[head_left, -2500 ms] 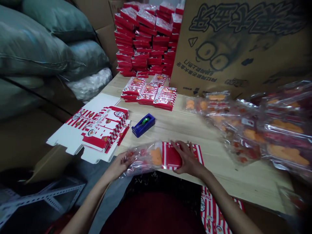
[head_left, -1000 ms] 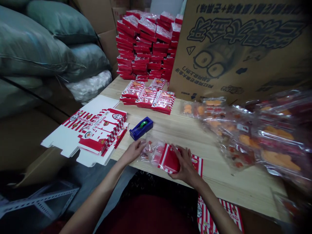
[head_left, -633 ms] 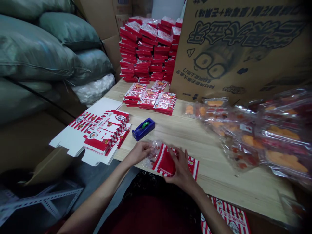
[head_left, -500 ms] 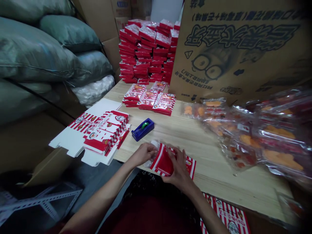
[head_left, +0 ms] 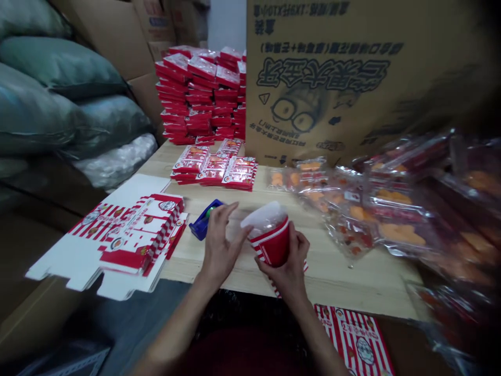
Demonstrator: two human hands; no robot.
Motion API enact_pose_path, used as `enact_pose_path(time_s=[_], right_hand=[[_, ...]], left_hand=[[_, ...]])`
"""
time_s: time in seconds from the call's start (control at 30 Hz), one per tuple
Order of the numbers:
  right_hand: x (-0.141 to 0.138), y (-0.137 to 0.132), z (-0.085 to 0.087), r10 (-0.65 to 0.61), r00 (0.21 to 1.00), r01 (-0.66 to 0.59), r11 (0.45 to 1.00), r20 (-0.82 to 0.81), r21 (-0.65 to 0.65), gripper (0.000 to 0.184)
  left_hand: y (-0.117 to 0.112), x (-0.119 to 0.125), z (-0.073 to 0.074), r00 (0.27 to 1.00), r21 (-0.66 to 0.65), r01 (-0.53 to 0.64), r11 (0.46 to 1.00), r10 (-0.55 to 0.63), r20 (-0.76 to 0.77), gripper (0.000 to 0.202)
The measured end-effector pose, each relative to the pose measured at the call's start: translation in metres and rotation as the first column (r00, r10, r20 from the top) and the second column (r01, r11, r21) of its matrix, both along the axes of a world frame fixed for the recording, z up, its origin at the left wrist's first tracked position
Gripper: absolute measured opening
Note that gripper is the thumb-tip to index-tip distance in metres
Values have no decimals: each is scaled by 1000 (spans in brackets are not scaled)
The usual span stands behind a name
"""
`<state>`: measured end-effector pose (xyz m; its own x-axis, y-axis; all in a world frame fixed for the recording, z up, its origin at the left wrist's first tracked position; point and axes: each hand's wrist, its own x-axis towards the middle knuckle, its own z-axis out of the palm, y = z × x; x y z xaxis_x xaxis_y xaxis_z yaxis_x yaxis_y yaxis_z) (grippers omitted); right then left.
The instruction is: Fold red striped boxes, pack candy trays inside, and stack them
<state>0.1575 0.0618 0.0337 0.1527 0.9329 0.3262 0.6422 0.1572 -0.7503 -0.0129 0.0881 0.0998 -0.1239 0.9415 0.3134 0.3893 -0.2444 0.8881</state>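
Note:
My right hand [head_left: 288, 265] grips a red-and-white striped box [head_left: 273, 243] tilted up above the near edge of the wooden table [head_left: 352, 271]. A clear plastic packet [head_left: 263, 218] sticks out of the box's upper end. My left hand [head_left: 219, 245] is at the packet's left side, fingers spread, fingertips touching the plastic. A blue tape dispenser [head_left: 201, 224] lies just behind my left hand.
Flat striped box blanks [head_left: 129, 237] are piled at the left. Finished red boxes [head_left: 215, 167] lie in low stacks mid-table, before a tall stack [head_left: 199, 94]. Clear snack packets [head_left: 376, 209] are heaped at the right. A big carton [head_left: 332, 78] stands behind. More blanks [head_left: 358, 342] lie below the table edge.
The packet, once lying mostly outside the flat box, is now pushed into it. The box has been lifted off the table and tipped upright. My view has shifted right.

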Motion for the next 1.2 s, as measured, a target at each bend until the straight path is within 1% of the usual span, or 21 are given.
enact_pose_path(time_s=[0.03,0.07,0.13,0.2,0.23,0.3,0.37,0.4,0.47,0.5,0.63,0.73,0.83,0.87,0.93,1.0,1.03,1.07,1.1,1.13,1.2], right_hand=[[-2,-1,3,-45,999,45,999,-27,11,122],[-3,-4,6,-71,996,72,997,-47,24,122],[-1,-10,10,-64,992,69,997,-107,42,120],[8,-16,15,-32,968,45,998,-249,47,113],[14,-19,19,-20,938,34,999,-345,33,104],[27,-22,26,-4,855,-13,999,-519,-29,78],[36,-22,34,1,776,-88,990,-631,-106,56],[38,-21,38,-5,744,-112,985,-668,-133,51],[37,-18,44,-39,694,-116,980,-719,-165,48],[35,-17,47,-54,675,-111,979,-736,-173,48],[27,-16,53,-36,635,-140,977,-772,-161,42],[25,-21,54,-3,617,-167,977,-787,-135,35],[26,-23,54,18,626,-171,979,-779,-114,27],[26,-22,54,9,622,-156,981,-783,-112,24],[27,-18,54,-10,596,-133,985,-803,-111,20],[27,-12,54,-5,578,-145,983,-816,-109,19],[27,-10,53,8,579,-161,981,-816,-105,19],[27,-8,53,18,583,-171,980,-812,-100,20],[26,-7,53,28,592,-176,980,-805,-95,22],[27,-6,52,36,601,-181,979,-799,-92,24],[28,-5,50,47,606,-190,978,-794,-88,30]], left_hand=[[-5,4,-2,994,-50,53,997,-48,96,62],[-10,7,-7,974,-113,143,983,-120,191,63],[-17,10,-16,917,-193,296,936,-222,332,52],[-19,7,-20,899,-204,356,912,-275,340,35],[-18,5,-19,898,-200,385,901,-315,308,29],[-17,0,-14,860,-211,497,842,-446,249,24],[-16,-2,-7,804,-216,588,779,-534,262,31],[-16,-1,-5,786,-206,608,767,-544,294,39],[-17,5,-2,775,-181,600,779,-510,374,54],[-17,9,-2,783,-177,573,801,-470,407,54],[-19,25,1,841,-197,415,888,-292,456,32],[-23,31,3,848,-234,366,901,-219,482,23],[-26,31,4,843,-265,328,907,-155,514,22],[-26,30,3,834,-264,332,906,-150,531,23],[-23,24,3,778,-256,410,875,-190,599,33],[-18,16,2,666,-227,537,813,-243,705,49],[-16,13,2,610,-212,582,785,-250,752,54],[-13,9,2,573,-203,607,768,-247,781,56],[-12,7,1,561,-204,612,764,-238,793,54],[-10,6,0,570,-217,607,765,-228,789,50],[-8,6,-3,609,-253,595,763,-223,761,40]])
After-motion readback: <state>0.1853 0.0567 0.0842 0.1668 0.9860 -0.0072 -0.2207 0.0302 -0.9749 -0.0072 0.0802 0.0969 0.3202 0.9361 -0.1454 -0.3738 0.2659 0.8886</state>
